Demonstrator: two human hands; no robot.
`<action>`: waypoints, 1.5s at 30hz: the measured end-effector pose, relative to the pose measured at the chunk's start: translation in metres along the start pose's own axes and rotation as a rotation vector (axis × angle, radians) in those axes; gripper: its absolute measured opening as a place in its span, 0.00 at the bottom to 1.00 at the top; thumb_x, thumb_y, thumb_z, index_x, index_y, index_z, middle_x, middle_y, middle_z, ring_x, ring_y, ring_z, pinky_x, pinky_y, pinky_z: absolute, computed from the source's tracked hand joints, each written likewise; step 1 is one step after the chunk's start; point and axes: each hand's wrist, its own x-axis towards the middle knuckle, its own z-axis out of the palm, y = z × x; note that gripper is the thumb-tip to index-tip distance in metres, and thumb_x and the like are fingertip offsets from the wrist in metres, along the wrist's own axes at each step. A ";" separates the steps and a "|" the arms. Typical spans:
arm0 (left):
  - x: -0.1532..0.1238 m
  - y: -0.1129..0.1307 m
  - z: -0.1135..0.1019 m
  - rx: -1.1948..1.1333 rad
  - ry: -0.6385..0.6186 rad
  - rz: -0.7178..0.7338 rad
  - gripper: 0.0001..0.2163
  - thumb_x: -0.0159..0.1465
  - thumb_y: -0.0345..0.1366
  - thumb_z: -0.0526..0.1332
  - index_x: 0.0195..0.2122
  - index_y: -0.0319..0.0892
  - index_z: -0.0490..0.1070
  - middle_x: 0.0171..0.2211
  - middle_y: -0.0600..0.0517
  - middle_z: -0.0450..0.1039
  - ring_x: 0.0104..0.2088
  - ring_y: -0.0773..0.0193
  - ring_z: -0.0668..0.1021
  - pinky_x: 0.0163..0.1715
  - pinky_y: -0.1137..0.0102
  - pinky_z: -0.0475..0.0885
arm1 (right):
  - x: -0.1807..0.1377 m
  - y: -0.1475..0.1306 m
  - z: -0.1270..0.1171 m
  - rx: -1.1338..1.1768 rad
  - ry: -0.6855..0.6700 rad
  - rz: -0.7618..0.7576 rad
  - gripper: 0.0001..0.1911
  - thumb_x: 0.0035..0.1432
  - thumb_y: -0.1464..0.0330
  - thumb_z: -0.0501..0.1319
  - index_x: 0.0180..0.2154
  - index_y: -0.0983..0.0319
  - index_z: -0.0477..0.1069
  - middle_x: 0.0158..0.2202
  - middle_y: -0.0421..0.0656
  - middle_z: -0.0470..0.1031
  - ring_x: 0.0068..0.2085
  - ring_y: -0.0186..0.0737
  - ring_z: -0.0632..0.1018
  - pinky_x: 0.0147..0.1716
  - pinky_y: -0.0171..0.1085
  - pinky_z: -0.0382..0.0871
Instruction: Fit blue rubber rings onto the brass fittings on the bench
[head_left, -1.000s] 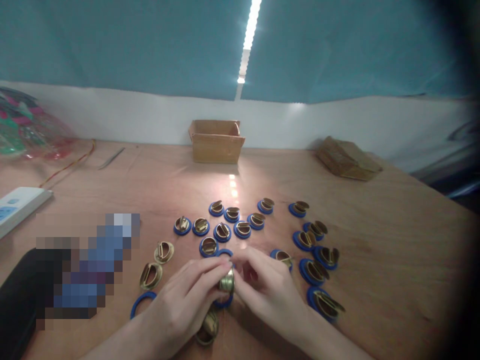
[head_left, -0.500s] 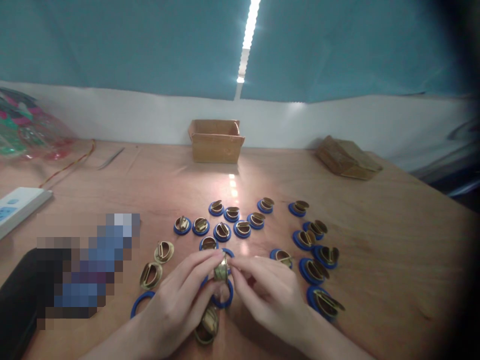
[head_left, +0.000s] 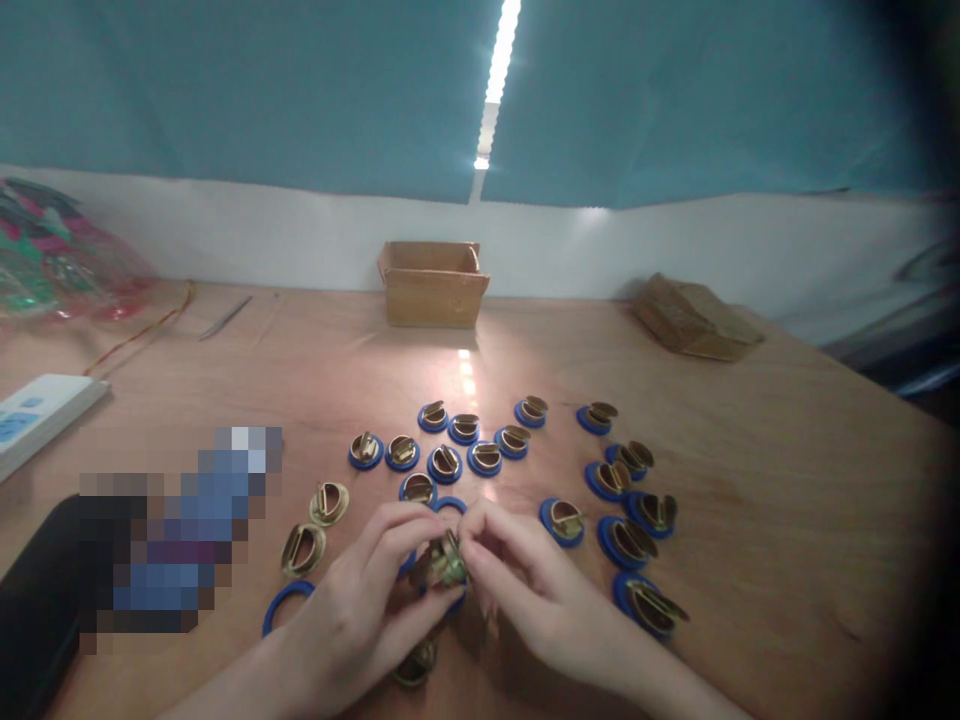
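A round brass-coloured metal fitting (head_left: 448,562) is held between my hands, low in the middle of the view. My left hand (head_left: 352,590) grips it from the left, thumb below and fingers above. From the right, my right hand (head_left: 536,580) pinches its edge, with fingertips pressed together; they partly hide it. Under the hands lie blue rings (head_left: 450,503), partly covered. Another brass fitting (head_left: 415,665) rests below my left hand. Left of that hand are two brass fittings without blue rings (head_left: 303,549) and a loose blue ring (head_left: 289,603).
Several brass fittings seated in blue rings (head_left: 484,458) stand on the wooden table (head_left: 787,500), with more at right (head_left: 628,541). An open cardboard box (head_left: 433,300) is at the back, a crumpled carton (head_left: 697,315) right, a white power strip (head_left: 49,415) and a blurred-out object (head_left: 187,540) left.
The fitting in my hands has been turned, from edge-on to showing its inner metal parts. My right fingers have curled in closer around its edge.
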 end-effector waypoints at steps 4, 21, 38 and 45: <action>0.000 -0.001 0.002 -0.048 -0.008 -0.055 0.21 0.64 0.23 0.60 0.57 0.41 0.60 0.48 0.46 0.73 0.50 0.63 0.77 0.52 0.72 0.74 | -0.002 -0.002 -0.001 0.033 -0.040 -0.007 0.09 0.68 0.67 0.50 0.33 0.59 0.61 0.27 0.36 0.63 0.28 0.32 0.67 0.27 0.31 0.62; 0.000 0.001 0.002 0.072 -0.026 0.009 0.19 0.64 0.27 0.60 0.56 0.40 0.62 0.44 0.45 0.78 0.43 0.60 0.81 0.45 0.68 0.78 | 0.004 0.007 0.004 -0.059 0.019 -0.143 0.15 0.58 0.70 0.56 0.23 0.59 0.52 0.22 0.33 0.56 0.23 0.30 0.59 0.21 0.31 0.52; 0.027 -0.015 -0.043 0.399 0.176 -0.430 0.12 0.67 0.40 0.57 0.48 0.42 0.71 0.38 0.49 0.80 0.33 0.60 0.81 0.34 0.68 0.74 | 0.006 0.009 -0.001 -0.205 0.099 0.033 0.20 0.71 0.66 0.49 0.23 0.59 0.56 0.20 0.35 0.60 0.24 0.33 0.64 0.24 0.34 0.55; 0.043 -0.030 -0.075 0.586 0.189 -0.827 0.15 0.61 0.50 0.59 0.38 0.45 0.73 0.22 0.55 0.73 0.25 0.59 0.77 0.25 0.71 0.65 | 0.004 0.015 0.005 -0.412 0.010 0.030 0.18 0.69 0.69 0.50 0.24 0.60 0.58 0.23 0.35 0.63 0.25 0.33 0.66 0.24 0.34 0.51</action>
